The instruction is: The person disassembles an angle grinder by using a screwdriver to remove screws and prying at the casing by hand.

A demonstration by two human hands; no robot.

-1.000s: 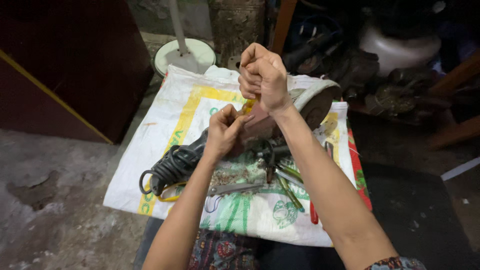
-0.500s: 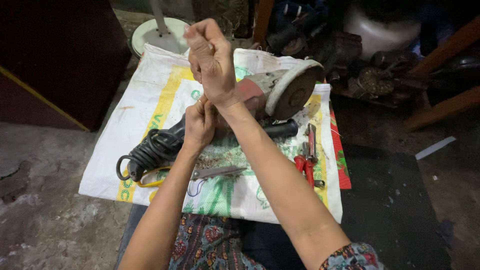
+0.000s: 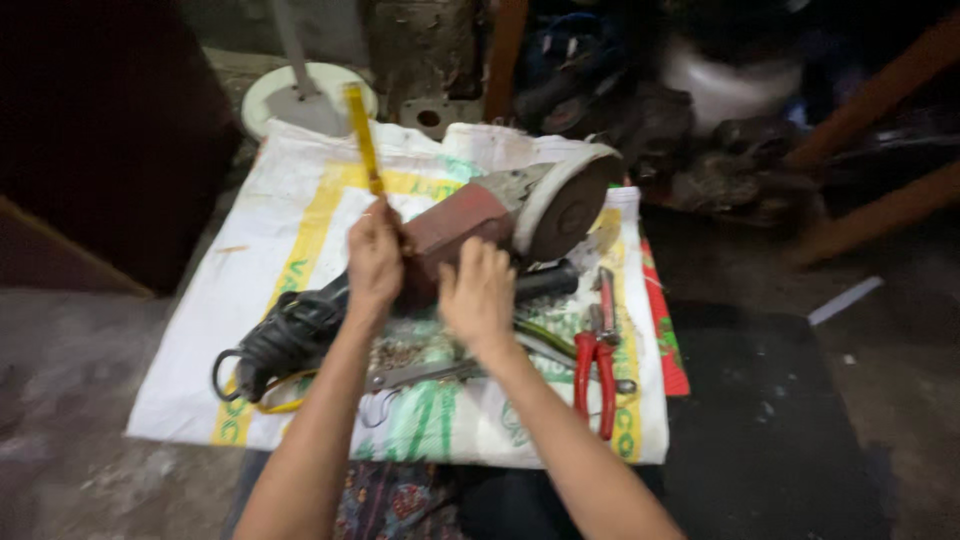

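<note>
The person's left hand (image 3: 375, 262) is closed around the lower end of a thin yellow-handled tool (image 3: 362, 135), which stands nearly upright and leans a little to the left, its tip rising above the white woven sack (image 3: 300, 210) spread on the floor. The right hand (image 3: 480, 298) rests just beside it with the fingers curled down on the red body of an angle grinder (image 3: 500, 215); the hand's back faces the camera, so I cannot tell whether that grip is actually closed on anything. The grinder lies on the sack with its round guard (image 3: 565, 205) turned up and to the right, and its black cord (image 3: 280, 340) sits coiled near the left forearm. Red-handled pliers (image 3: 595, 365) lie to the right of the hands, close to the sack's edge, and a grey metal wrench (image 3: 420, 375) lies under the forearms, next to a small scatter of bits too blurred to make out. Behind the sack stands a round white base with a pole (image 3: 305, 95). No box or tray shows here; the sack alone carries the tools.
</note>
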